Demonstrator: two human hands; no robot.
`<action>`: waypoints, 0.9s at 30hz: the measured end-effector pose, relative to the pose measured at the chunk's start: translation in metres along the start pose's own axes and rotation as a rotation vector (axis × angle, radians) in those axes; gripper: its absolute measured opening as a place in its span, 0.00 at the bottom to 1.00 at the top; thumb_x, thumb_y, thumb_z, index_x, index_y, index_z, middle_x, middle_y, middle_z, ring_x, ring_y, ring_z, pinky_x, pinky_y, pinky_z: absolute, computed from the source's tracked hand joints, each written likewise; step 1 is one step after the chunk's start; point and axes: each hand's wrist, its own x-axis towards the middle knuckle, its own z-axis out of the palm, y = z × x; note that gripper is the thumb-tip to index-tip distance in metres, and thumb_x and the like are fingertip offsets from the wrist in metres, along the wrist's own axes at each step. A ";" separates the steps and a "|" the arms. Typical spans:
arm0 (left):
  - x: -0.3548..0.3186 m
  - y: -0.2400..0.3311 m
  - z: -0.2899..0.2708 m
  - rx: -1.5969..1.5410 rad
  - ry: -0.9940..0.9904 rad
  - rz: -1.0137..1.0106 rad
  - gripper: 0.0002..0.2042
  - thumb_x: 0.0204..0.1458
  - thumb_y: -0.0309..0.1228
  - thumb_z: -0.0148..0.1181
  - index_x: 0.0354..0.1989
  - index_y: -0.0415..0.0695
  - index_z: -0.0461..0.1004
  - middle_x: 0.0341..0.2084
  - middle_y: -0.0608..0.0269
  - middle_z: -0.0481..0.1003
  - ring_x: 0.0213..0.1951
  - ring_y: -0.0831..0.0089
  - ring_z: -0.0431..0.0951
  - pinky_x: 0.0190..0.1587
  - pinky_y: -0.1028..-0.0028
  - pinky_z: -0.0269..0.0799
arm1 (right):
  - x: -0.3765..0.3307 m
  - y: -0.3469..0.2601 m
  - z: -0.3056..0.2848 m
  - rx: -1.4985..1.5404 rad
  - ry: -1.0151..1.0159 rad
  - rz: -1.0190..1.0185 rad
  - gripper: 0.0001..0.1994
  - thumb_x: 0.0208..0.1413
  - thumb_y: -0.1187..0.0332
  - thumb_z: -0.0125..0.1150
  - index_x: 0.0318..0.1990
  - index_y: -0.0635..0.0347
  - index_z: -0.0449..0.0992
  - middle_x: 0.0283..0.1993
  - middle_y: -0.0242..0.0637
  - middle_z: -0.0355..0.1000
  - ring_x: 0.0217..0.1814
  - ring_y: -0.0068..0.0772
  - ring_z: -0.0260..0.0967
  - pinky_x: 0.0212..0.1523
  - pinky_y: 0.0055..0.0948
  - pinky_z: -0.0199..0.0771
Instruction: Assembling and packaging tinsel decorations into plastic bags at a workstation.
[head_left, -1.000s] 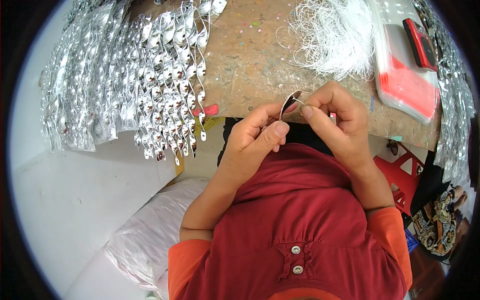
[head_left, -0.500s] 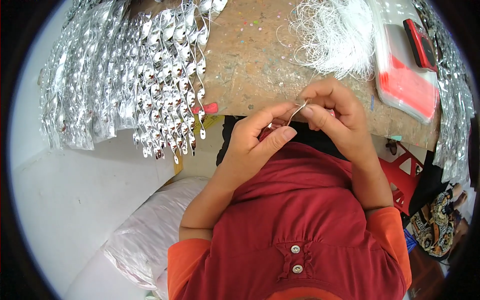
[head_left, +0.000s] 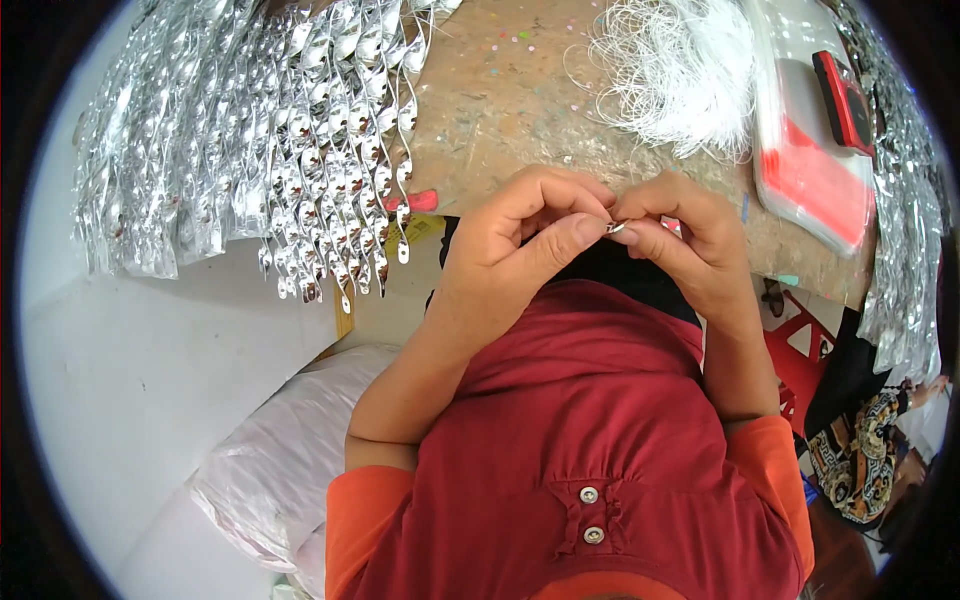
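Close together at the table's near edge, my left hand [head_left: 530, 222] and my right hand [head_left: 686, 228] pinch a thin whitish string [head_left: 617, 229] with thumb and forefinger. Only a tiny bit of it shows where the fingertips nearly meet; the rest is hidden by the fingers. Beyond my right hand lies a loose bundle of white string [head_left: 680, 75]. To the left, rows of shiny silver twisted foil strips [head_left: 340, 150] hang over the table edge.
A stack of clear plastic bags with red ends [head_left: 815, 185] lies at the right, a red and black device [head_left: 843, 103] on it. More silver strips [head_left: 905, 250] hang at far right. A red strip [head_left: 411, 201] lies on the worn table [head_left: 490, 120]. Below are a white sack [head_left: 300, 440] and red stool [head_left: 797, 355].
My fingertips have come closer together, and the string loop that showed between them is now mostly hidden. My left hand's fingers have curled in more, and its thumb has moved up and right.
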 end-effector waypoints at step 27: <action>-0.020 0.003 -0.009 0.190 -0.004 -0.275 0.08 0.57 0.26 0.53 0.40 0.36 0.71 0.34 0.61 0.75 0.36 0.78 0.75 0.40 0.79 0.71 | 0.002 -0.006 -0.001 0.405 -0.012 0.246 0.06 0.57 0.68 0.55 0.34 0.61 0.70 0.23 0.29 0.66 0.18 0.12 0.57 0.15 0.13 0.48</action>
